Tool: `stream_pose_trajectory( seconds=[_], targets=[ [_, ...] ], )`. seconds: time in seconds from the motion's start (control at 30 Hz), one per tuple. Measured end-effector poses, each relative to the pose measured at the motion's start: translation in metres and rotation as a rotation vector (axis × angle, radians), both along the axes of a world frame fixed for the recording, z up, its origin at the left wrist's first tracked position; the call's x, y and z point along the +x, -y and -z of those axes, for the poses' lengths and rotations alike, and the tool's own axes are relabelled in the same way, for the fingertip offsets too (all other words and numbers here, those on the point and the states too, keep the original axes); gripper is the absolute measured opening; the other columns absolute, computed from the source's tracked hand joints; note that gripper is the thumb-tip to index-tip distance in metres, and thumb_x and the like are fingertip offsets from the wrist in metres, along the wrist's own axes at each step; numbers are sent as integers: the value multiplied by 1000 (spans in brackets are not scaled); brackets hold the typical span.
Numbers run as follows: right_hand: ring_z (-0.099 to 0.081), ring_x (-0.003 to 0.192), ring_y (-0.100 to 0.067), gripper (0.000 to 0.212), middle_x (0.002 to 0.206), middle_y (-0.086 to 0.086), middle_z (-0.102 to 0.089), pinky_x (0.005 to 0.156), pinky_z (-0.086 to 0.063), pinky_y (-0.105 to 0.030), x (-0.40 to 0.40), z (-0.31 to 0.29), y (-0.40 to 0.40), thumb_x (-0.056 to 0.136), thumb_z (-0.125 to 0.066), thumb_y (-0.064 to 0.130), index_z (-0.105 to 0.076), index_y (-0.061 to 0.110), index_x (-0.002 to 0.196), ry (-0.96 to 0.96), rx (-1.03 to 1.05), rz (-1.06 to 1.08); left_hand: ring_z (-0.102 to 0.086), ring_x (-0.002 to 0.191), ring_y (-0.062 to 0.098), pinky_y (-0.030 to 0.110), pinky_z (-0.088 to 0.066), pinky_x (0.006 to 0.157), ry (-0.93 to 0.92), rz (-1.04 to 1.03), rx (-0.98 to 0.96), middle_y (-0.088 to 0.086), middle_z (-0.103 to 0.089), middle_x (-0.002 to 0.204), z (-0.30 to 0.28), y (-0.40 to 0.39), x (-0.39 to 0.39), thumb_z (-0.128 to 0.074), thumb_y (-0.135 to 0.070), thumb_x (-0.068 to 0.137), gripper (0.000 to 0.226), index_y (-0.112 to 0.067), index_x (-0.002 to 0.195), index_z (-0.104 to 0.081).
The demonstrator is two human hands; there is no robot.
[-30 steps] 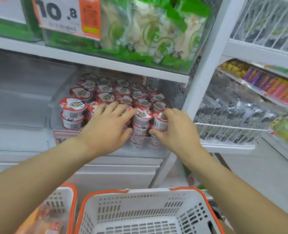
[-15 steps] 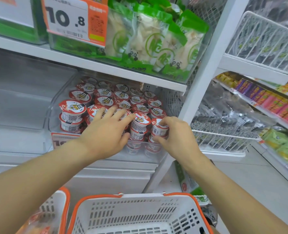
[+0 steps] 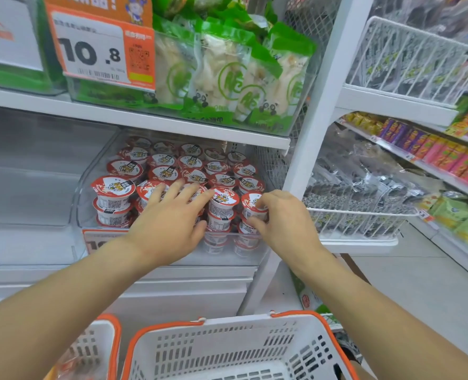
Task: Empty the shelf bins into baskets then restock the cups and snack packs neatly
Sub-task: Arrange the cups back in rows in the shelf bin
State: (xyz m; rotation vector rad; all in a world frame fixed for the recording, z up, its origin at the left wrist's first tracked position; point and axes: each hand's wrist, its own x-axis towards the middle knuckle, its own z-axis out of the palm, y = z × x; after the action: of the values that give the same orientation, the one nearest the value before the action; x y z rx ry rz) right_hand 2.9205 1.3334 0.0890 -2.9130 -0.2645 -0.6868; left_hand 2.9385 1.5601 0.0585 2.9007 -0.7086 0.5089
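Store shelf (image 3: 145, 120), clear bin (image 3: 90, 171) of cups (image 3: 170, 174), hands (image 3: 172, 223) on front row

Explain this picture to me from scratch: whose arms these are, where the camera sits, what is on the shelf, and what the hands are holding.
There is no machine here: a person wears a camera on the head, looking down at their own arms. The left hand lies with spread fingers on the red-lidded cups stacked in a clear shelf bin. The right hand curls round the front right cup. Green snack packs fill the bin above, behind a 10.8 price tag. Below wait two white baskets with orange rims.
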Motion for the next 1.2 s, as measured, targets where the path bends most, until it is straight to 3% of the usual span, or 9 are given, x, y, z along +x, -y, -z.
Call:
stream_pose_trajectory(
  seconds=[0.23,0.33,0.43,0.6,0.67,0.77,0.93,1.07,1.2],
  targets=[
    [-60,104,-26,35,111,-4,-63,84,-53,-40,-9,0,-1,83,-80,33,-68,10,107,20,35,-27,-22,147,30,54,-16,120,-30,8,-16,3,-32,158,-2,0,-1,-42,-43,100,62,-28,156,-23],
    [-61,100,-25,30,107,-2,-63,72,-56,-42,-23,-1,1,81,-81,30,-68,12,101,110,32,-50,-22,148,29,54,-14,121,-20,-2,-30,3,-33,157,-10,0,-7,-46,-41,98,63,-25,155,-26],
    [-63,89,-23,18,95,1,-62,61,-56,-42,-43,-6,-3,84,-77,27,-68,16,94,176,20,-97,-34,141,29,51,-23,118,27,40,-85,5,-45,147,-18,-2,-20,-53,-34,95,55,-18,147,-42],
    [-63,80,-24,6,87,3,-65,67,-54,-43,-72,-12,-34,84,-63,22,-67,20,88,43,107,-205,-59,91,25,42,-50,79,136,162,-300,2,-62,99,-23,-14,-66,-54,-22,88,21,-14,106,-64],
    [-64,86,-23,10,92,3,-68,74,-54,-41,-76,-4,-51,86,-62,23,-68,21,93,-101,148,-206,-59,78,20,36,-48,68,33,123,-370,-4,-62,88,-12,-28,-83,-57,-21,90,7,-19,95,-62],
    [-66,92,-21,16,97,5,-72,80,-53,-36,-80,28,-76,88,-63,25,-68,21,103,-326,229,-242,-54,69,12,31,-43,61,-173,19,-256,-15,-59,76,20,-62,-97,-56,-27,88,6,-28,83,-58],
    [-66,100,-23,23,102,0,-74,89,-53,-35,-89,111,-110,89,-63,25,-69,19,110,-616,299,-306,-60,82,12,29,-48,74,-501,-179,-127,-16,-59,83,92,-129,-126,-55,-34,89,3,-34,87,-58],
    [-66,99,-29,18,101,-10,-73,87,-52,-38,-103,158,-154,87,-63,18,-71,10,102,-748,301,-464,-56,117,22,34,-43,99,-746,-341,65,1,-61,121,156,-172,-157,-45,-62,78,59,-26,123,-60],
    [-62,106,-27,24,109,-12,-70,92,-46,-29,-115,195,-197,85,-70,17,-70,8,108,-845,294,-593,-33,143,37,45,-27,118,-774,-394,1,18,-47,142,216,-189,-185,-50,-72,63,83,-19,125,-63]
  ],
)
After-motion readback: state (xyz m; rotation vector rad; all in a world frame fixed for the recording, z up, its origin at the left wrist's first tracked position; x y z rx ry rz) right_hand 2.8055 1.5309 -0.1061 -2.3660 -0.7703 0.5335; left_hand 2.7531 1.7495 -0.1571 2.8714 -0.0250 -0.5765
